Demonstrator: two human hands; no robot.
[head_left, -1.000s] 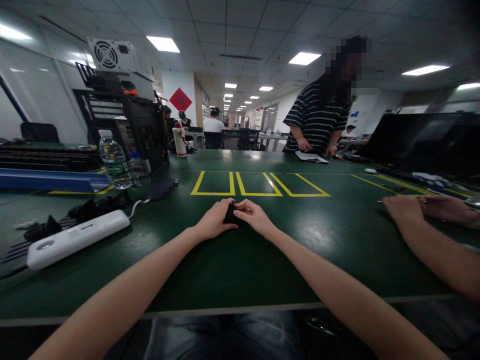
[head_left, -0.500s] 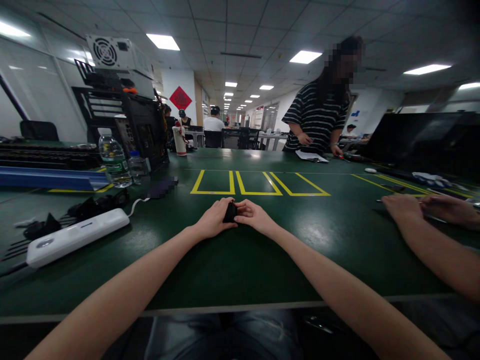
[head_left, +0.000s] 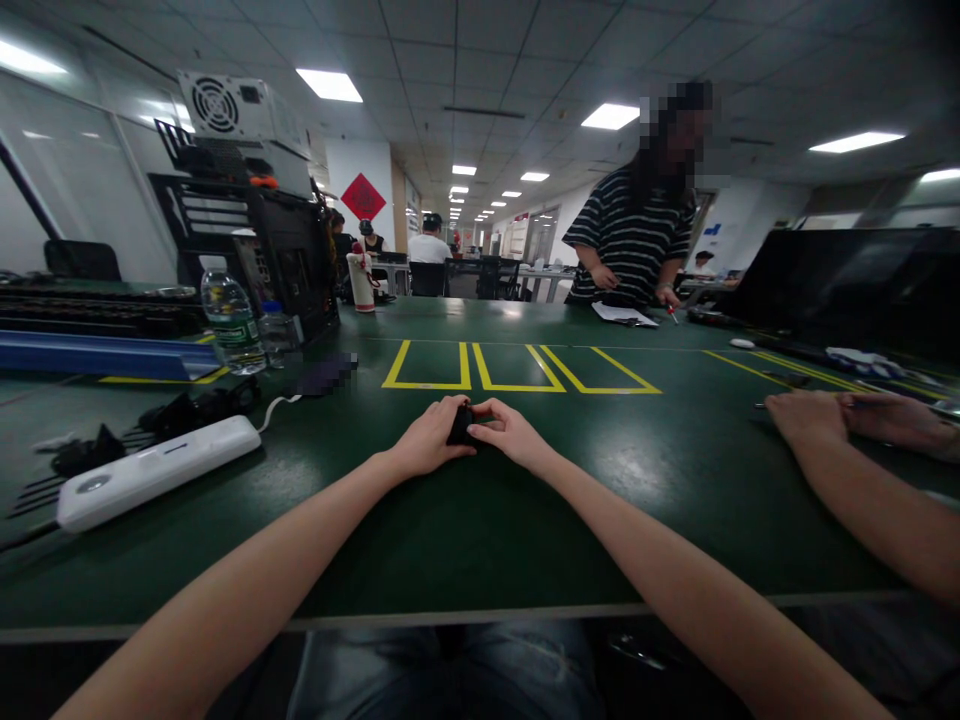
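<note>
A small dark object (head_left: 461, 426), rounded and black, is held between my two hands just above or on the green tabletop (head_left: 480, 530). My left hand (head_left: 429, 436) grips its left side, with the thumb low and the fingers over the top. From the right, my right hand (head_left: 511, 432) pinches its other side between thumb and fingers. The fingers cover much of the object, so its exact kind cannot be made out. Just beyond my hands lie yellow tape outlines (head_left: 517, 388) on the table.
At left are a white power strip (head_left: 161, 470), black cables, a water bottle (head_left: 231, 318) and a computer case (head_left: 289, 250). A neighbour's hands (head_left: 806, 425) hold a thin tool at right. Across the table, a person in a striped shirt (head_left: 634, 240) stands by papers (head_left: 622, 315).
My hands stay in place around the dark object, with only a slight shift of the right fingers. The person across has moved the small red-handled tool a little to the left.
</note>
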